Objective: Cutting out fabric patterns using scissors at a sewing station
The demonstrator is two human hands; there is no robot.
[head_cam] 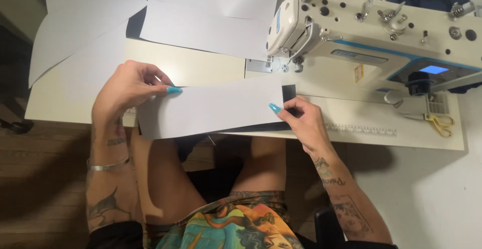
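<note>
A seated person, seen from above, held a long white strip of material (213, 109) stretched level between both hands, just in front of a pale work surface (201, 68). The left hand (128, 90) gripped the strip's left end, fingers closed on it with the thumb on top, apparently to keep the piece taut and flat. The right hand (304, 121) pinched the right end, where a small black piece (288, 94) lay against the white; the fingers there were pressed together on both layers, probably to hold their edges lined up. A dark layer showed along the strip's lower edge, though whether it was a second piece beneath was hard to tell from this angle. The strip sat near the needle area of a white and blue sewing machine (371, 38), which stood at the right of the surface. More large white sheets (201, 18) lay spread at the back left, out of the way. A printed ruler (359, 129) ran along the front edge, and yellow-handled scissors (442, 124) rested at the far right, within reach.
</note>
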